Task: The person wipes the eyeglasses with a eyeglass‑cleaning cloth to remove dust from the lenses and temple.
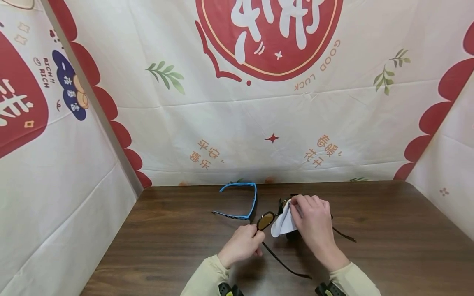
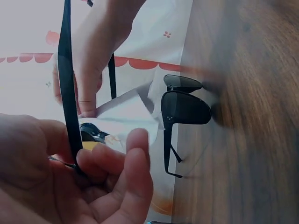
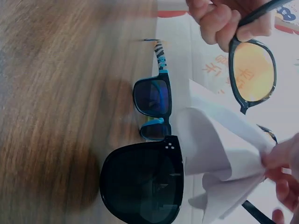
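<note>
My left hand [image 1: 242,244] grips a pair of amber-lensed glasses [image 1: 265,221] by one end of the dark frame, near the hinge. One temple of these glasses slants down toward me. In my right hand [image 1: 314,224] a white cloth [image 1: 284,223] is pinched against the other lens side, which the cloth and fingers mostly cover. The right wrist view shows the bare amber lens [image 3: 253,72] and the cloth hanging in folds. Both hands are above the table.
Black sunglasses [image 2: 187,107] stand on the brown wooden table [image 1: 166,255], largely hidden by my right hand in the head view. Blue-framed sunglasses [image 1: 255,197] lie farther back, left of the cloth. A printed white curtain [image 1: 237,123] hangs behind the table.
</note>
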A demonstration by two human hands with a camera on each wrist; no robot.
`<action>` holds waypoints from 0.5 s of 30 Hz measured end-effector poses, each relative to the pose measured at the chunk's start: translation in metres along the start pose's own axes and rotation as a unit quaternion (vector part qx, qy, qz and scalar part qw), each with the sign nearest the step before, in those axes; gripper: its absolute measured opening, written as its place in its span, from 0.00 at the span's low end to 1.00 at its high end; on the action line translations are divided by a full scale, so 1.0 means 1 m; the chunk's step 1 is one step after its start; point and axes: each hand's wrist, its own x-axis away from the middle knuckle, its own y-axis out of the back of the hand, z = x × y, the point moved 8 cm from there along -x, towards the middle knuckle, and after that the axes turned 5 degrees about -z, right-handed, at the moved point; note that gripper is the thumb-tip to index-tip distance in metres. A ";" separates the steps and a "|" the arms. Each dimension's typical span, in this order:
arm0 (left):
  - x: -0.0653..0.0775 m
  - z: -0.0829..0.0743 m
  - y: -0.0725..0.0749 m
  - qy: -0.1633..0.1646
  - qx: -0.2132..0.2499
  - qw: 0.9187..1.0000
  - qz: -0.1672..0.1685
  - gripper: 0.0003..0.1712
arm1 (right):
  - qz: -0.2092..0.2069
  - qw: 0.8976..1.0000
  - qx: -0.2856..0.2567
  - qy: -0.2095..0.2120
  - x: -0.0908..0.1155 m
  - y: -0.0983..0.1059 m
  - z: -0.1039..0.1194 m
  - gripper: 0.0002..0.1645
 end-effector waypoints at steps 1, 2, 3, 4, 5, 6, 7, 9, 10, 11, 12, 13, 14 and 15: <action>0.000 0.000 0.000 0.002 0.010 1.000 0.000 0.11 | -0.003 1.000 -0.015 0.009 -0.001 0.000 0.002 0.12; 0.000 0.001 0.000 0.003 0.020 1.000 -0.002 0.11 | -0.002 0.999 -0.029 0.018 -0.001 0.000 0.003 0.12; 0.000 0.001 0.000 0.001 0.030 1.000 -0.003 0.11 | 0.000 0.999 -0.040 0.028 -0.002 0.000 0.005 0.13; 0.000 0.002 0.000 0.000 0.039 0.999 -0.004 0.11 | 0.002 0.998 -0.049 0.035 -0.002 0.000 0.006 0.13; 0.000 0.002 0.000 0.000 0.050 0.999 -0.004 0.11 | 0.006 0.998 -0.051 0.040 -0.001 -0.001 0.006 0.14; 0.000 0.003 0.000 0.002 0.062 0.998 -0.003 0.12 | 0.008 0.998 -0.050 0.041 -0.001 -0.001 0.006 0.14; 0.000 0.004 -0.001 0.004 0.073 0.997 0.001 0.12 | 0.010 0.998 -0.045 0.039 -0.001 -0.001 0.005 0.13; 0.000 0.005 -0.002 0.011 0.097 0.995 0.012 0.12 | 0.010 0.999 -0.030 0.024 0.000 0.000 0.001 0.13; 0.001 0.005 -0.002 0.018 0.109 0.994 0.018 0.13 | 0.007 1.000 -0.024 0.014 0.000 0.001 -0.001 0.12; 0.001 0.006 -0.003 0.025 0.123 0.992 0.026 0.13 | 0.001 1.000 -0.020 0.005 0.000 0.002 -0.004 0.12; 0.001 0.007 -0.003 0.030 0.135 0.990 0.033 0.13 | -0.005 1.000 -0.017 -0.005 0.000 0.004 -0.006 0.11; 0.001 0.008 -0.003 0.034 0.146 0.988 0.039 0.13 | -0.012 1.000 -0.018 -0.013 -0.001 0.006 -0.008 0.11; 0.001 0.008 -0.003 0.036 0.156 0.986 0.041 0.13 | -0.018 0.999 -0.023 -0.020 -0.001 0.007 -0.009 0.11; 0.001 0.009 -0.003 0.037 0.166 0.985 0.044 0.13 | -0.023 0.999 -0.028 -0.025 -0.001 0.009 -0.010 0.11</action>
